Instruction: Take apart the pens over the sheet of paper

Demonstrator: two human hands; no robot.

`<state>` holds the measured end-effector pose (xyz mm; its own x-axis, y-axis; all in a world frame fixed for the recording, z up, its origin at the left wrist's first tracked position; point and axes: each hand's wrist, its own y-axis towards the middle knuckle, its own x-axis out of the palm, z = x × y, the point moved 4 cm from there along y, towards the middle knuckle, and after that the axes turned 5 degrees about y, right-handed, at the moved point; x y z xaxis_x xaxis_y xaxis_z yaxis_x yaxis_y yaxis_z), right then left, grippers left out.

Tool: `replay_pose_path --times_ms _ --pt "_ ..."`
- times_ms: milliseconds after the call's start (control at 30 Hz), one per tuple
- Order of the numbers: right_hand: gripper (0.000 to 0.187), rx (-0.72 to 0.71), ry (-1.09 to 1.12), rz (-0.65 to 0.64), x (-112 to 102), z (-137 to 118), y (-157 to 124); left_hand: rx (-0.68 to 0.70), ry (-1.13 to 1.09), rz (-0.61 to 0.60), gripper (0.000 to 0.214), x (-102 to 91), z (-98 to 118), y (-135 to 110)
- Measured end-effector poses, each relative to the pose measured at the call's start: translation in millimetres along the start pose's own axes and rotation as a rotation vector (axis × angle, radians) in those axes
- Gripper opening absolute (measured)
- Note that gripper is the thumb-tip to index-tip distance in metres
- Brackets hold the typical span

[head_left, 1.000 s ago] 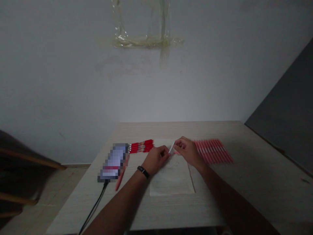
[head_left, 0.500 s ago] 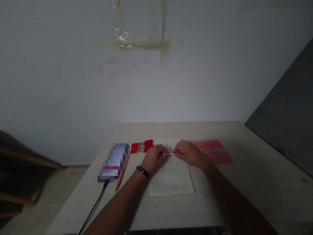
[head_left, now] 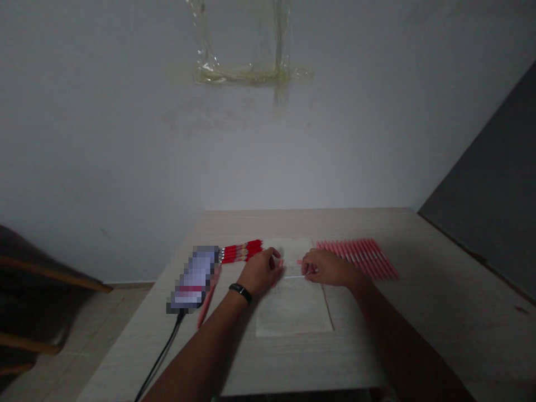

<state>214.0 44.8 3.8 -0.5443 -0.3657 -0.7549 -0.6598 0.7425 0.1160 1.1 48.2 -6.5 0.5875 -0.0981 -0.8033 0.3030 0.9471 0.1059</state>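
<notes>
My left hand, with a black band on its wrist, has its fingers curled round a pink pen part; only bits of it show. My right hand is closed, pinching a thin white pen refill that runs leftward toward my left hand. A small pink piece also sticks out from the right fingers; most of it is hidden. Beneath both hands lies a pale sheet. Several pink pens are lined up just beyond my right hand, and several red pens lie left of my left hand.
A blurred-out phone with a black cable rests on the left of the wooden table. Beside it lies a single pink stick-like item. A wall rises behind the table, and a wooden chair stands at the left.
My hands have moved apart slightly, the left one leftward. A longer stretch of the white refill now shows, lower down, where only a short white piece showed between the fingertips.
</notes>
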Motion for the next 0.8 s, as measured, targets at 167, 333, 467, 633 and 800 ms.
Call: replay_pose_path --times_ms 167,333,467,633,800 --pt "0.005 0.065 0.080 0.075 -3 2 1 0.010 0.024 -0.017 0.025 1.0 2 -1" --pt "0.013 0.203 0.188 0.230 -10 7 -1 0.054 -0.043 0.017 0.024 -3.4 8 0" --pt "0.013 0.213 0.286 0.351 -10 6 1 0.101 -0.110 0.033 0.020 -5.6 13 1" --pt "0.016 0.130 0.429 0.344 6 1 13 0.174 -0.201 0.048 0.019 -6.7 22 2" --pt "0.024 0.097 0.617 0.350 15 4 19 0.179 -0.326 0.083 0.017 -8.9 26 1"
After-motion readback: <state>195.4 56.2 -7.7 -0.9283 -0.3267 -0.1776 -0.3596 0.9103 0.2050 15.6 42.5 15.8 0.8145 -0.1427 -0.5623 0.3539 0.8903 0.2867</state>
